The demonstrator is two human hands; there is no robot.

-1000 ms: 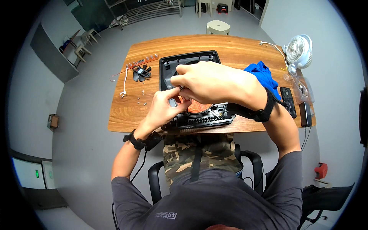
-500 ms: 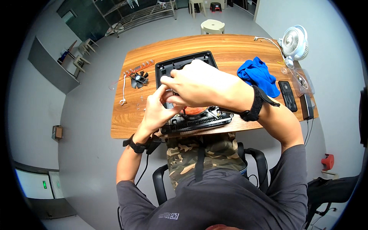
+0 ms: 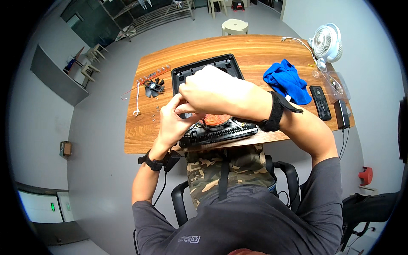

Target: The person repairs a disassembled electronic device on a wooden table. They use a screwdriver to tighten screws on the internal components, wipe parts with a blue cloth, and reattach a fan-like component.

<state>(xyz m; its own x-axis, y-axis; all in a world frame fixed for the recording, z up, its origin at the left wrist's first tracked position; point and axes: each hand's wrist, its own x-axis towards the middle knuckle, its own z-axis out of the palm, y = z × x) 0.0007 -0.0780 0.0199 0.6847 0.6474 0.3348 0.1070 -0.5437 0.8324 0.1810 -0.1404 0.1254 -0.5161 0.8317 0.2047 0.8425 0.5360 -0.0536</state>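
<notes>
An open black appliance housing with an orange-copper round coil lies before me. My left hand is pinched at the housing's left side, its fingertips meeting those of my right. My right hand arches over it with fingers curled, covering that part. What both hands hold is hidden and too small to make out. A detached black fan, a small orange circuit board, a white cable and several small screws lie to the left on the wooden table.
On the right are a crumpled blue cloth, a black phone-like object, a black adapter, a clear plastic container and a white desk fan. A stool stands beyond the table, and a black chair is beneath me.
Both hands have shifted left in the view, along with much of the scene. My right hand's fingers are curled lower over my left fingertips than a second ago.
</notes>
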